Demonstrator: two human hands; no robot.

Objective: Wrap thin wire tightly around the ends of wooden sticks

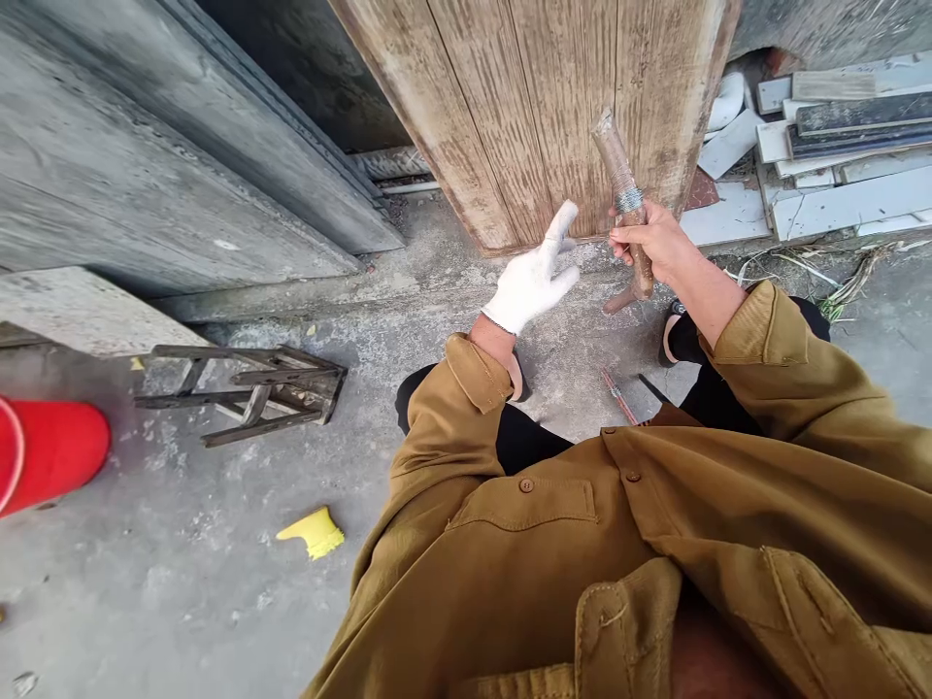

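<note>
My right hand point(651, 238), bare, is wrapped around a wooden-handled tool point(615, 160) with wire wound around its middle. The tool stands tilted in front of a brown plank panel point(560, 97), its pale, worn end pointing up. A short brown stub point(618, 299) shows just below the handle; I cannot tell whether it belongs to the tool. To the left, my left hand point(531, 282) wears a white glove. Its fingers and thumb are spread, with nothing in them, a little apart from the tool and near the panel's lower edge.
A thin red-and-grey item point(618, 396) lies on the concrete between my feet. Leftward are a wooden frame point(254, 383), a yellow fragment point(313, 532) and a red bucket point(58, 451). Grey boards point(182, 146) lean at upper left; stacked tiles point(851, 194) lie at right.
</note>
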